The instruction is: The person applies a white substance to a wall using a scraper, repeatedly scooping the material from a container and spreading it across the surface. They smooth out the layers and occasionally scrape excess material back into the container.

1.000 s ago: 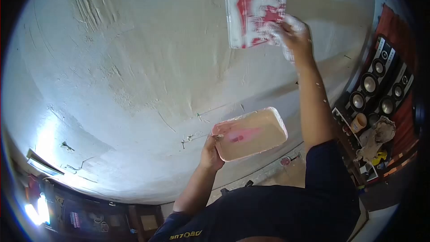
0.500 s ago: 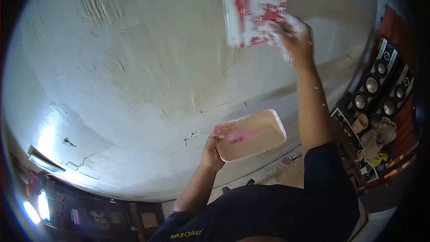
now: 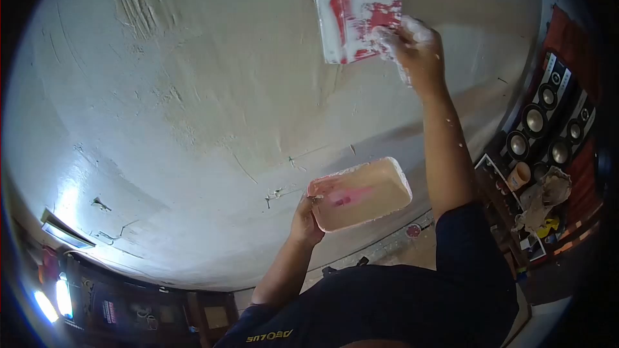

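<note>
Since the earlier frame the left hand (image 3: 303,219) is kept closed on the tray (image 3: 361,194) end. The scraper (image 3: 351,19), shifted slightly leftward, is pressed flat on the plaster (image 3: 193,103) and pinched at its right edge by the right hand (image 3: 416,48). It is judged light, stiff and slippery with wet filler.

Red scraper blade (image 3: 356,20) smeared with white, white-spattered right hand (image 3: 416,51), pale cream tray (image 3: 360,194) with a pink-red smudge, off-white ceiling (image 3: 213,109) ridged with plaster streaks, dark navy shirt (image 3: 400,303) with yellow lettering, black speakers (image 3: 548,129) with silver cones
</note>
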The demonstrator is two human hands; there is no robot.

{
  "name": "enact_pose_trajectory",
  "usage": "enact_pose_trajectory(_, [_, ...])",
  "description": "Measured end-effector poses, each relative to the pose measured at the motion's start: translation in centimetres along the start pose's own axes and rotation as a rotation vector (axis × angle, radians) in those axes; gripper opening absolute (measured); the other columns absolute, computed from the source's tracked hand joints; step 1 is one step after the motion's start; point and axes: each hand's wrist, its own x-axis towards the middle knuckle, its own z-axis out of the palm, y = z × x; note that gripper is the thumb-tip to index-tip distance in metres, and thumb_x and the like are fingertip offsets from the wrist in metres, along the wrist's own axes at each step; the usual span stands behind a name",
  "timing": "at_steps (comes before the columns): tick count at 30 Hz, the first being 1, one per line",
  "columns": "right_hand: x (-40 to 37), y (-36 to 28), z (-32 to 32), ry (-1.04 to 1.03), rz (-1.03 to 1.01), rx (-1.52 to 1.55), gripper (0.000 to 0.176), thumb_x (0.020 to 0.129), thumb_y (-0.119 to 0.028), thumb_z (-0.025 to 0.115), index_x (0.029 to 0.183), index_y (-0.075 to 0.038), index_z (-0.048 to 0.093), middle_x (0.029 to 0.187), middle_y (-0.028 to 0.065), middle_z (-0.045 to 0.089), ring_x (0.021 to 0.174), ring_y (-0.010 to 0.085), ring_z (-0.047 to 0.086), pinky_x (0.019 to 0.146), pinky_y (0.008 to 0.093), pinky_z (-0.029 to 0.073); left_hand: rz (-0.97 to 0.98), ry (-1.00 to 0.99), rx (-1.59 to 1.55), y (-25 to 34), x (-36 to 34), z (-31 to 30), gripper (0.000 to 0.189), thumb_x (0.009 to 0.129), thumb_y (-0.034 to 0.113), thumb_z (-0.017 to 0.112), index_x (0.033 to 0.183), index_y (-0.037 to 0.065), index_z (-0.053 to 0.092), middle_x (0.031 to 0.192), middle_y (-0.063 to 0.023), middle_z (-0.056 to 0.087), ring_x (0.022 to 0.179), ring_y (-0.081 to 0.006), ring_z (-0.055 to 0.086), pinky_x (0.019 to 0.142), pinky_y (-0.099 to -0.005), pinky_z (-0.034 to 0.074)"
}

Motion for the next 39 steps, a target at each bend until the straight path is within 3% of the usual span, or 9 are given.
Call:
enact_pose_trajectory(2, [1.2, 2.1, -0.4, 0.017, -0.012, -0.408, 0.029, 0.075, -0.014, 0.069, 0.095, 0.005, 0.06, 0.064, 0.0068, 0.062, 0.055, 0.0084, 0.05, 0.054, 0.0244, 0.043, -0.026, -0.023, -0.064, -0.2, 0.0, -0.4, 0.046, 0.087, 0.03, 0.048, 0.124, 0.004, 0.042, 0.121, -0.0127, 0.049, 0.111, -0.0274, 0.048, 0.096, -0.0411, 0.039])
enact_pose_trajectory(9, [-0.4, 4.1, -10.6, 0.412, 0.163, 0.018, 0.034, 0.08, -0.007, 0.063, 0.109, 0.007, 0.054, 0.096, 0.0092, 0.063, 0.076, 0.0133, 0.062, 0.06, 0.0261, 0.05, 0.035, 0.031, -0.047, 0.0, -0.7, -0.6, 0.052, 0.081, 0.028, 0.047, 0.126, 0.002, 0.04, 0.123, -0.0143, 0.048, 0.113, -0.0299, 0.047, 0.096, -0.043, 0.038])
enact_pose_trajectory(17, [1.4, 0.6, 2.3, -0.112, 0.006, -0.107, 0.022, 0.078, -0.015, 0.065, 0.091, 0.003, 0.061, 0.077, 0.0089, 0.065, 0.066, 0.0115, 0.057, 0.065, 0.0277, 0.048, -0.037, 0.081, 0.0, 0.1, -0.2, 0.6, 0.053, 0.078, 0.024, 0.046, 0.126, 0.001, 0.04, 0.123, -0.0162, 0.049, 0.113, -0.0307, 0.047, 0.096, -0.043, 0.038])
enact_pose_trajectory(20, [4.6, 7.8, -5.1, 0.12, -0.162, -0.297, 0.039, 0.079, -0.011, 0.065, 0.111, 0.008, 0.054, 0.095, 0.0087, 0.064, 0.077, 0.0115, 0.059, 0.066, 0.0246, 0.049, -0.047, 0.138, -0.013, 0.1, -0.3, 0.7, 0.054, 0.076, 0.022, 0.045, 0.125, 0.001, 0.04, 0.122, -0.0162, 0.049, 0.111, -0.0312, 0.049, 0.095, -0.0427, 0.038])
enact_pose_trajectory(21, [3.7, 5.7, -7.8, 0.202, 0.145, -0.075, 0.039, 0.079, -0.012, 0.066, 0.111, 0.007, 0.055, 0.096, 0.0087, 0.063, 0.077, 0.0133, 0.06, 0.067, 0.0255, 0.05, -0.048, 0.14, -0.013, 0.1, -0.5, 0.4, 0.054, 0.076, 0.022, 0.045, 0.125, 0.001, 0.04, 0.122, -0.0162, 0.049, 0.111, -0.0312, 0.049, 0.095, -0.0427, 0.038])
enact_pose_trajectory(25, [2.5, 9.8, -21.9, 0.447, 0.225, 0.002, 0.032, 0.08, -0.014, 0.065, 0.105, 0.005, 0.059, 0.092, 0.0085, 0.064, 0.076, 0.0149, 0.062, 0.064, 0.0266, 0.051, -0.042, 0.122, -0.01, 0.3, -0.6, 0.0, 0.054, 0.077, 0.023, 0.045, 0.126, 0.001, 0.039, 0.123, -0.0159, 0.048, 0.112, -0.0317, 0.048, 0.096, -0.0429, 0.038])
enact_pose_trajectory(32, [-1.1, 2.2, -5.1, 0.156, -0.048, 0.468, 0.028, 0.078, -0.008, 0.065, 0.102, 0.004, 0.057, 0.091, 0.0085, 0.063, 0.079, 0.0135, 0.06, 0.067, 0.0267, 0.051, -0.061, 0.101, 0.011, -0.2, 0.2, -0.4, 0.053, 0.079, 0.025, 0.044, 0.127, 0.001, 0.039, 0.124, -0.0161, 0.048, 0.114, -0.0316, 0.047, 0.097, -0.0435, 0.037])
enact_pose_trajectory(35, [-2.1, 0.2, 3.9, -0.1, 0.034, 0.316, 0.019, 0.076, -0.015, 0.068, 0.081, 0.001, 0.06, 0.068, 0.0069, 0.062, 0.062, 0.0121, 0.058, 0.056, 0.0277, 0.047, -0.069, 0.091, 0.049, -0.4, 0.6, -0.2, 0.054, 0.081, 0.03, 0.045, 0.127, 0.002, 0.039, 0.124, -0.0157, 0.047, 0.115, -0.0313, 0.046, 0.098, -0.0431, 0.036])
enact_pose_trajectory(39, [-1.8, 0.6, 6.6, -0.168, -0.013, -0.013, 0.023, 0.076, -0.015, 0.068, 0.086, 0.003, 0.059, 0.077, 0.0117, 0.064, 0.067, 0.0137, 0.06, 0.06, 0.0279, 0.048, -0.074, 0.103, 0.104, -0.6, 0.7, 0.5, 0.055, 0.082, 0.033, 0.045, 0.128, 0.002, 0.039, 0.125, -0.0153, 0.047, 0.115, -0.031, 0.045, 0.098, -0.0425, 0.036])
